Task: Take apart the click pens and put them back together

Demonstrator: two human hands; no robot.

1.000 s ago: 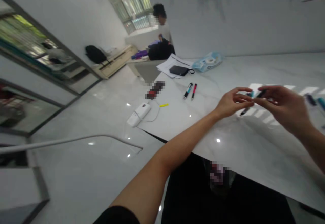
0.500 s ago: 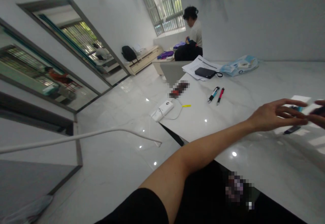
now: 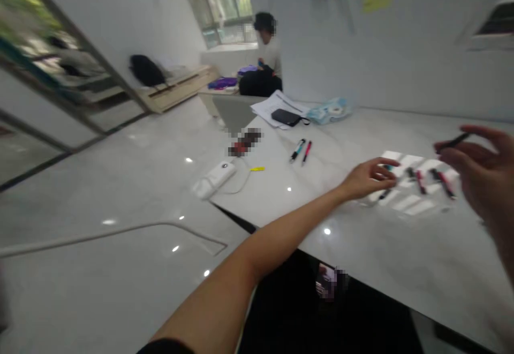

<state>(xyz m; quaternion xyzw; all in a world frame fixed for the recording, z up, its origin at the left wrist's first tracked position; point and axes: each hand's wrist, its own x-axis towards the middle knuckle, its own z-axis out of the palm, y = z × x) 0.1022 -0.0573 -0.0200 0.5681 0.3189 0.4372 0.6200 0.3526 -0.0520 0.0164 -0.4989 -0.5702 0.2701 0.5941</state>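
Left hand [image 3: 367, 178] held low over the marble-look surface [image 3: 345, 241], fingers loosely curled and a little spread, pinching nothing that shows. A small teal object [image 3: 387, 167] sits just beside the fingertips, too small to identify. A dark pen [image 3: 384, 194] lies just below them.

Right hand [image 3: 485, 169], blurred and cut off by the right edge, raised above the surface; thumb and fingers pinch a slim dark pen [image 3: 455, 140] near one end.

Between the hands, a red-and-black pen [image 3: 444, 184] and a red pen [image 3: 420, 181] lie among pale bars [image 3: 413, 206]; cards or window glare, cannot tell.

Step in hand, as judged: one pen lifted, others lying in a loose row. Setting it down would call for a free spot among the bars.

Two more pens [image 3: 297, 150] lie well apart, near a black pouch [image 3: 285, 117] on papers. A pixelated patch [image 3: 244, 142] hides whatever lies there
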